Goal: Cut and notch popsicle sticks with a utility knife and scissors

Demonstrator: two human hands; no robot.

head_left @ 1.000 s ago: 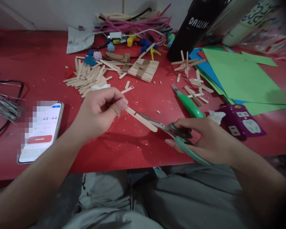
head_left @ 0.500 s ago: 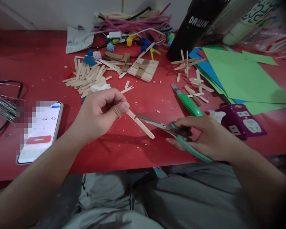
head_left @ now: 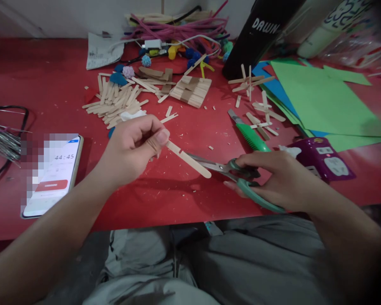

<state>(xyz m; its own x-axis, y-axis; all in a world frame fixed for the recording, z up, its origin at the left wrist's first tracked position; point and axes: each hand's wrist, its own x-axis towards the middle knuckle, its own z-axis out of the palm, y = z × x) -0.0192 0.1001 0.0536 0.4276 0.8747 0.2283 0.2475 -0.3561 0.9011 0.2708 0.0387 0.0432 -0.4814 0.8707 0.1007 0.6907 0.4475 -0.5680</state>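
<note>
My left hand (head_left: 141,148) pinches one end of a wooden popsicle stick (head_left: 193,164), which slants down to the right above the table. A small notch shows in the stick's upper edge near my fingertips. In my right hand (head_left: 279,180) is a pair of scissors (head_left: 221,167) with green handles, the fingers in its loops. The blades point left and pass behind the stick, partly hidden by it; I cannot tell whether they touch it. Behind my left hand lies a heap of loose popsicle sticks (head_left: 120,101), beside a bundle of sticks (head_left: 192,91) wrapped with a brown band.
A green utility knife (head_left: 250,135) lies beyond the scissors, near joined sticks (head_left: 250,80). Green paper sheets (head_left: 336,101) and a purple power socket (head_left: 325,159) are at right. A phone (head_left: 55,182) lies left; a black bottle (head_left: 247,42) stands behind. Wood scraps dot the red table (head_left: 139,207).
The stick has turned slightly, its free end moving up and right. The scissors have shifted a little right, their tips now behind the stick rather than showing above its notch.
</note>
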